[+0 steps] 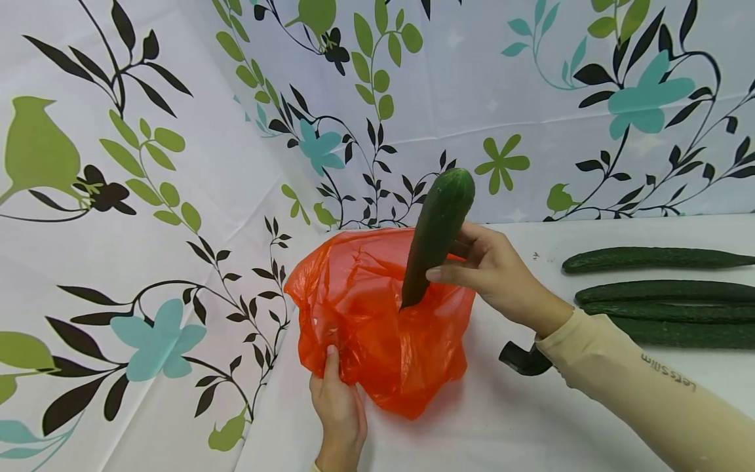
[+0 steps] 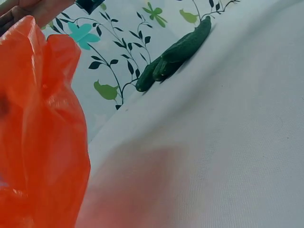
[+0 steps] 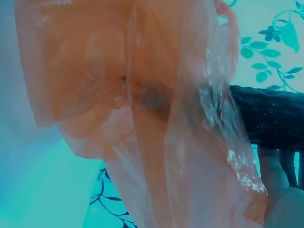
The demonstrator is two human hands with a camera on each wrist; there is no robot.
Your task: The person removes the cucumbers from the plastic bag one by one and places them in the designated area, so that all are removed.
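Note:
My right hand (image 1: 495, 272) holds a dark green cucumber (image 1: 441, 219) between thumb and fingers, tilted with its rounded end up. Its lower end reaches the mouth of a red plastic bag (image 1: 383, 347); in the right wrist view the cucumber (image 3: 270, 116) passes behind the thin film of the bag (image 3: 95, 57). Low on the bag's left side, my left hand (image 1: 339, 410) pinches the plastic, thumb in front and the other fingers mostly hidden behind it. The left wrist view shows only the side of the bag (image 2: 52, 142), not the left hand.
Several long cucumbers (image 1: 672, 314) lie on the white tabletop (image 1: 531, 426) to the right, one (image 1: 655, 259) apart behind the others. A black curved object (image 1: 522, 359) shows under the right wrist. Patterned cloth (image 1: 236, 164) rises at the back and left.

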